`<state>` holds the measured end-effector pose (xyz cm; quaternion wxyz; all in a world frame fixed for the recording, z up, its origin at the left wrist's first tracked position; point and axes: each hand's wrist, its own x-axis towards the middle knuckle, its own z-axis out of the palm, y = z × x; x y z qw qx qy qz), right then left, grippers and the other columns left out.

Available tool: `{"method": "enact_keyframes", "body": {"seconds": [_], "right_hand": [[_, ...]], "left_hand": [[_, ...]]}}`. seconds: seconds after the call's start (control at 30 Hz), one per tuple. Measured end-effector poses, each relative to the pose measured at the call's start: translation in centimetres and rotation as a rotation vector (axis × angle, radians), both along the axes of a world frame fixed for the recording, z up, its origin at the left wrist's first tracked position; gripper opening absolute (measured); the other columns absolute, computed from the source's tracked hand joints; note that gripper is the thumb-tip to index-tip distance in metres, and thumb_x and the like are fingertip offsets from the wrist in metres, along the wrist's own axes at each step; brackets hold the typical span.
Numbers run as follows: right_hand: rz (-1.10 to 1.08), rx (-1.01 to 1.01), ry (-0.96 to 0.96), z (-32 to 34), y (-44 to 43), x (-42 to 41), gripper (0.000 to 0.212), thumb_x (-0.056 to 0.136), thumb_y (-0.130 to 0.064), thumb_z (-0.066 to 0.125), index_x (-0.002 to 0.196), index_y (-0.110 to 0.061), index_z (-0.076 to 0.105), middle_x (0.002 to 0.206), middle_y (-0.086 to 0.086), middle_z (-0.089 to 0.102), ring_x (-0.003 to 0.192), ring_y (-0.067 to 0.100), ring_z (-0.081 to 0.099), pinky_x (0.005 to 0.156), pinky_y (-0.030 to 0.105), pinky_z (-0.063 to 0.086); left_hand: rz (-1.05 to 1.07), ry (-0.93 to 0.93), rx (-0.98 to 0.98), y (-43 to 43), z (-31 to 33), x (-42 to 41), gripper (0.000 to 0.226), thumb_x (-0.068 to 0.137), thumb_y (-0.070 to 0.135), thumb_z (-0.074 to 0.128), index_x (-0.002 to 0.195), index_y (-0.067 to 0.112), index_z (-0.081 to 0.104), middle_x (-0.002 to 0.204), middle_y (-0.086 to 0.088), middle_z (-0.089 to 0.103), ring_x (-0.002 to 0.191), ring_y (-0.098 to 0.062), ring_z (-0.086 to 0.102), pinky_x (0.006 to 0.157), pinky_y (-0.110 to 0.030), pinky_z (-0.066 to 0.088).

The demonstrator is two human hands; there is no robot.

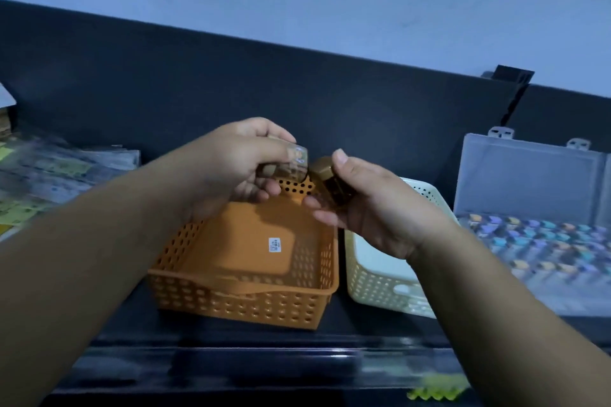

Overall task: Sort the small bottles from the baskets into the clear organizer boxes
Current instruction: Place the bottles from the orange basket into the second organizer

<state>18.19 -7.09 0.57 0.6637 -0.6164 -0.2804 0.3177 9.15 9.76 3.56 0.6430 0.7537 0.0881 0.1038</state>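
Gripping clear bottle [297, 160] in left hand [238, 162], brown bottle [325, 175] in right hand [373, 208], both half hidden by fingers; box [529, 175] blurred, cropped.

Left arm: bare forearm extends from the lower left.
Left hand [241, 165]: fingers curled — pinching a clear bottle [297, 158].
Right hand [377, 208]: thumb above, fingers below, gripping a brown bottle [330, 180].
Spacing: hands just beside each other.

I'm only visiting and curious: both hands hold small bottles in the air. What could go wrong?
The clear bottle in the left hand and brown bottle in the right hand are close and could knock, or slip into the orange basket. The organizer looks nearly full, so slots may be scarce.
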Motion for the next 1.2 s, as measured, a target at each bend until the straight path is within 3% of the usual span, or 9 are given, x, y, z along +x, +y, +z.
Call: {"method": "enact_keyframes", "body": {"seconds": [0.1, 0.2, 0.47, 0.6, 0.7, 0.83, 0.97, 1.07, 1.2], "right_hand": [[-0.068, 0.07, 0.08, 0.2, -2.9, -0.9, 0.045, 0.075, -0.05, 0.057, 0.102, -0.014, 0.063, 0.081, 0.001, 0.065, 0.068, 0.015, 0.061, 0.059, 0.022, 0.05], [-0.152, 0.12, 0.144, 0.2, -7.5, -1.2, 0.047, 0.085, -0.053, 0.051, 0.114, -0.018, 0.063, 0.081, 0.002, 0.064, 0.056, 0.014, 0.054, 0.051, 0.021, 0.045], [-0.348, 0.23, 0.265, -1.5, -25.2, -2.6, 0.039, 0.086, -0.054, 0.047, 0.102, -0.023, 0.063, 0.08, 0.005, 0.063, 0.05, 0.016, 0.057, 0.046, 0.021, 0.049], [-0.473, 0.25, 0.263, -2.7, -34.9, -2.9, 0.033, 0.095, -0.044, 0.044, 0.11, -0.018, 0.055, 0.081, 0.006, 0.065, 0.063, 0.021, 0.064, 0.061, 0.032, 0.056], [-0.599, 0.175, 0.155, -3.6, -41.9, -3.0, 0.032, 0.097, -0.041, 0.043, 0.109, -0.016, 0.058, 0.091, 0.006, 0.067, 0.08, 0.017, 0.062, 0.074, 0.032, 0.046], [-0.657, 0.148, 0.068, -3.7, -48.8, -3.3, 0.033, 0.084, -0.038, 0.055, 0.108, -0.015, 0.054, 0.099, 0.008, 0.062, 0.083, 0.015, 0.056, 0.069, 0.029, 0.038], [-0.738, 0.164, 0.038, -3.9, -54.3, -2.1, 0.016, 0.092, -0.02, 0.056, 0.106, -0.013, 0.057, 0.096, 0.009, 0.062, 0.081, 0.015, 0.061, 0.062, 0.023, 0.048], [-0.79, 0.2, 0.022, -4.7, -57.3, -0.3, 0.039, 0.079, -0.01, 0.07, 0.116, -0.01, 0.056, 0.104, 0.011, 0.064, 0.094, 0.024, 0.064, 0.083, 0.035, 0.056], [-0.879, -0.016, -0.095, -5.6, -60.4, 3.2, 0.035, 0.081, -0.002, 0.071, 0.111, -0.017, 0.06, 0.109, 0.012, 0.068, 0.101, 0.025, 0.064, 0.095, 0.039, 0.049]], "left_hand": [[-0.077, 0.003, -0.072, -3.2, 0.6, 0.0, 0.019, 0.088, 0.004, 0.061, 0.105, 0.011, 0.06, 0.071, -0.004, 0.061, 0.05, -0.009, 0.053, 0.044, -0.018, 0.044], [-0.15, -0.016, -0.087, -7.7, 0.9, 0.4, 0.026, 0.085, -0.008, 0.058, 0.104, 0.01, 0.061, 0.068, -0.001, 0.063, 0.053, -0.008, 0.055, 0.046, -0.018, 0.045], [-0.2, -0.021, -0.236, -25.0, -0.9, 2.4, 0.019, 0.085, 0.006, 0.065, 0.103, 0.007, 0.059, 0.088, -0.01, 0.071, 0.068, -0.019, 0.068, 0.062, -0.027, 0.058], [-0.259, -0.013, -0.297, -33.9, -2.0, 3.2, 0.016, 0.085, 0.008, 0.063, 0.101, 0.01, 0.061, 0.087, -0.01, 0.071, 0.073, -0.019, 0.069, 0.069, -0.028, 0.059], [-0.272, -0.02, -0.296, -40.1, -2.7, 4.1, 0.016, 0.086, 0.01, 0.064, 0.101, 0.016, 0.064, 0.092, -0.008, 0.069, 0.075, -0.018, 0.067, 0.075, -0.032, 0.057], [-0.318, -0.029, -0.27, -46.6, -2.8, 5.4, 0.022, 0.088, 0.013, 0.064, 0.107, 0.022, 0.062, 0.1, -0.003, 0.068, 0.08, -0.015, 0.066, 0.084, -0.037, 0.053], [-0.354, -0.031, -0.204, -52.0, -2.9, 7.9, 0.03, 0.086, 0.015, 0.067, 0.115, 0.019, 0.058, 0.101, 0.0, 0.069, 0.079, -0.013, 0.068, 0.082, -0.035, 0.055], [-0.424, -0.033, -0.112, -55.2, -3.7, 10.5, 0.022, 0.086, 0.014, 0.067, 0.105, 0.018, 0.058, 0.1, 0.0, 0.07, 0.077, -0.011, 0.067, 0.076, -0.031, 0.053], [-0.463, -0.074, 0.028, -58.0, -5.1, 15.2, 0.023, 0.082, 0.013, 0.071, 0.101, 0.021, 0.061, 0.103, -0.002, 0.07, 0.092, -0.016, 0.066, 0.082, -0.034, 0.052]]}}
